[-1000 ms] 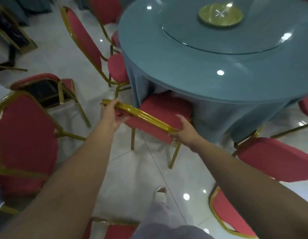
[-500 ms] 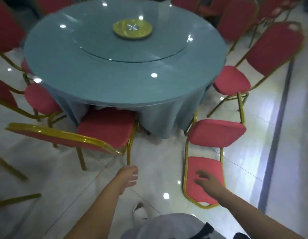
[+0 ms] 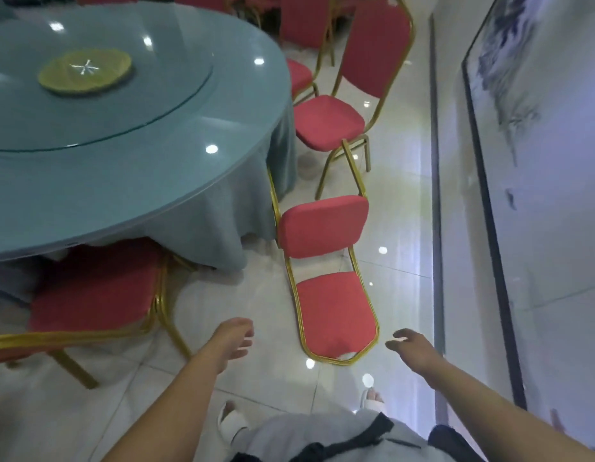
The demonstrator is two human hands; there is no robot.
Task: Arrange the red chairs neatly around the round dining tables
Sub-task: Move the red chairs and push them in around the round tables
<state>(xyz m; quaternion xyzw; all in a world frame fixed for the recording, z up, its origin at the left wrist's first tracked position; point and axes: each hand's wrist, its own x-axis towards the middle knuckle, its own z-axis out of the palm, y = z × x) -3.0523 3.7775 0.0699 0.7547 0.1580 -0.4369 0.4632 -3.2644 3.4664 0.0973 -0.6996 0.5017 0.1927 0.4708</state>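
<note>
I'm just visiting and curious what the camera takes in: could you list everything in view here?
Round table: one, blue-grey cloth, left.
Glass turntable: one, clear, on the table.
Disc: one, yellow-green, turntable's centre.
Red chairs: at least five, gold frames, along the table's near and right sides.
Floor tiles: white, glossy, underfoot.
Wall painting: one, grey-blue, right.
Slippers: two, white, bottom.
Left hand: one, empty, left of the chair straight ahead.
Right hand: one, empty, right of it.

Frame's L/top edges crop the round table [image 3: 122,168]; tablecloth [image 3: 206,235] hides near-L chair [image 3: 96,295] seat front, backrest cropped too.
</note>
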